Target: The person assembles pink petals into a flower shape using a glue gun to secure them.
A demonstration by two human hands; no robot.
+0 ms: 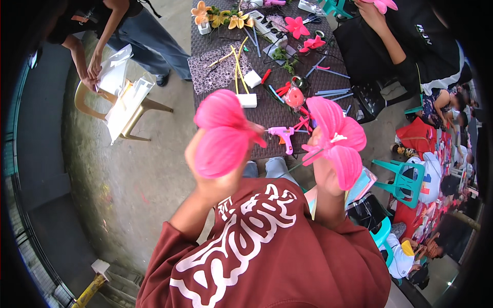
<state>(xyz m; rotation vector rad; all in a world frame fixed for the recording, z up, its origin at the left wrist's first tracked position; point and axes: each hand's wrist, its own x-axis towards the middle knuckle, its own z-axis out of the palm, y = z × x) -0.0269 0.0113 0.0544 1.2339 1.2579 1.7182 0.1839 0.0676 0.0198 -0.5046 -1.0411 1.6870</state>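
Both hands are raised above the near edge of the table. My left hand (224, 186) is closed on bright pink petals (222, 154), which have rounded lobes and hide most of its fingers. In my right hand (326, 177) is a pink artificial flower (331, 123) with several broad petals and white stamens at its centre. A thin dark stem slants down and left from this flower. Between the two hands, a pink glue gun (284, 136) lies on the dark woven table (210, 86).
Blue sticks (334, 93), a red-pink roll (294, 97), white blocks (247, 100) and yellow stems (236, 64) lie on the table. Finished flowers (297, 27) are farther back. One person stands beside a chair (146, 105) at left; another person's hand (371, 15) holds a pink flower at far right.
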